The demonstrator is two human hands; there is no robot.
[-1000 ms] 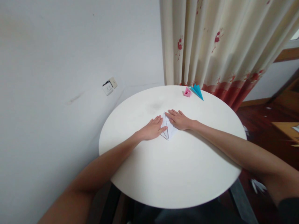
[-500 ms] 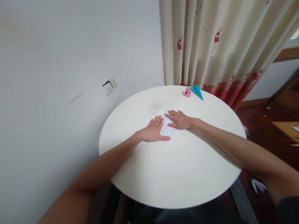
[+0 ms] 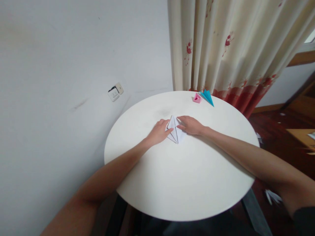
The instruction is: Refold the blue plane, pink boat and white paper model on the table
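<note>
A white folded paper (image 3: 176, 133) lies flat on the round table, creased into a kite-like diamond with a seam down its middle. My left hand (image 3: 159, 132) grips its left edge, the thumb lying over the top layer and the fingers curled at the side. From the right, my right hand (image 3: 190, 125) holds the other edge with thumb and fingertips on the upper right part. Parts of the sheet's side edges are hidden under both hands.
On the round white table (image 3: 177, 183), a pink folded paper piece (image 3: 197, 98) and a blue paper plane (image 3: 208, 97) sit near the far edge. Behind hangs a patterned curtain (image 3: 221, 49). A wall with a socket (image 3: 114, 94) stands at left.
My left hand has drawn back from lying flat with its thumb stretched out and now curls at the paper's left edge. More of the paper shows. My right hand's fingers have bent in.
</note>
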